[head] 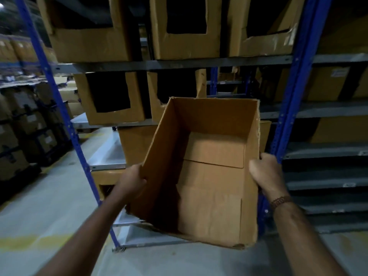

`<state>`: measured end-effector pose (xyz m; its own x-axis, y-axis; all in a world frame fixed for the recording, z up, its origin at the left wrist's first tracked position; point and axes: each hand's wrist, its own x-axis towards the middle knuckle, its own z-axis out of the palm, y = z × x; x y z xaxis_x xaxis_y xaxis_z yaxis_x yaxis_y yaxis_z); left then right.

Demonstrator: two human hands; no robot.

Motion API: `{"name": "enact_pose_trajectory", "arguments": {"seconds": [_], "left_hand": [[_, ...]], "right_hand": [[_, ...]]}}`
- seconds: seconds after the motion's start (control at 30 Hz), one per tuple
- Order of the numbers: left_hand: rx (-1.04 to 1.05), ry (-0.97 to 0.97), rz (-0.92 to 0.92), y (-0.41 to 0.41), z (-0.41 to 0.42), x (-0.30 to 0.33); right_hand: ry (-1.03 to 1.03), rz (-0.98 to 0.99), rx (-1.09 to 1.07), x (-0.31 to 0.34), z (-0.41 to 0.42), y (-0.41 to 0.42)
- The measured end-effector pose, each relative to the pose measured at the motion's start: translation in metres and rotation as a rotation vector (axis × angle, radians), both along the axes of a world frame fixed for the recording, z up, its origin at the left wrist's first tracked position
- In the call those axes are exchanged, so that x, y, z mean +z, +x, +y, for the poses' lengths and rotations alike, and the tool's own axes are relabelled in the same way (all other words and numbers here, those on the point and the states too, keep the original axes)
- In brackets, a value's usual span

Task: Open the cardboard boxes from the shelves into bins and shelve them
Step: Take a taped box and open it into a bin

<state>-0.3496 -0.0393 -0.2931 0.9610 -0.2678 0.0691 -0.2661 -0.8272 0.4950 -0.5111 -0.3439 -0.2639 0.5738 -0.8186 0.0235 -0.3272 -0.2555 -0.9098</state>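
Observation:
I hold an open brown cardboard box (207,172) in the air in front of the shelving, its open side tilted toward me and its inside bare. My left hand (132,181) grips the box's left wall, fingers curled over the edge. My right hand (265,173) grips the right wall, thumb inside and fingers behind. A beaded band sits on my right wrist. The box's cut edges are ragged.
A blue-posted rack (292,90) with grey shelves (179,63) stands ahead. Cardboard bins with cut-out fronts fill the top shelf (185,28) and the middle shelf (111,98). Bare grey shelves lie at the right. Stacked cartons (18,120) line the aisle at the left.

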Motion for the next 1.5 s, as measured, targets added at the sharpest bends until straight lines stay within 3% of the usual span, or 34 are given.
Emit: {"name": "enact_pose_trajectory", "arguments": {"seconds": [0.27,0.5,0.67,0.8,0.93,1.07,1.13,1.33,1.43,1.5], "left_hand": [[-0.158,-0.204,-0.048,-0.028,-0.101,0.036],[-0.120,-0.315,-0.054,-0.015,-0.221,0.051],[-0.084,-0.483,-0.001,0.008,-0.296,0.069],[-0.096,-0.770,0.174,0.021,-0.331,0.077],[-0.108,-0.910,0.134,0.026,-0.356,0.090],[-0.183,-0.989,0.090,0.034,-0.368,0.094],[-0.204,-1.026,0.051,0.041,-0.374,0.095],[-0.404,-1.044,0.048,0.057,-0.387,0.085],[-0.353,-0.991,-0.039,0.065,-0.392,0.081],[-0.304,-1.018,-0.096,0.070,-0.399,0.081]], "right_hand": [[-0.084,-0.094,-0.138,0.040,-0.102,0.001],[-0.103,-0.131,0.004,0.070,-0.227,0.020],[-0.033,-0.221,0.148,0.084,-0.299,0.046],[0.030,-0.236,0.276,0.084,-0.354,0.069],[0.120,-0.340,0.361,0.082,-0.384,0.087],[0.339,-0.591,0.484,0.090,-0.411,0.106],[0.432,-0.680,0.475,0.097,-0.426,0.117],[0.363,-0.671,0.322,0.107,-0.434,0.156],[0.353,-0.606,0.028,0.115,-0.427,0.167],[0.345,-0.507,0.027,0.114,-0.424,0.162]]}}
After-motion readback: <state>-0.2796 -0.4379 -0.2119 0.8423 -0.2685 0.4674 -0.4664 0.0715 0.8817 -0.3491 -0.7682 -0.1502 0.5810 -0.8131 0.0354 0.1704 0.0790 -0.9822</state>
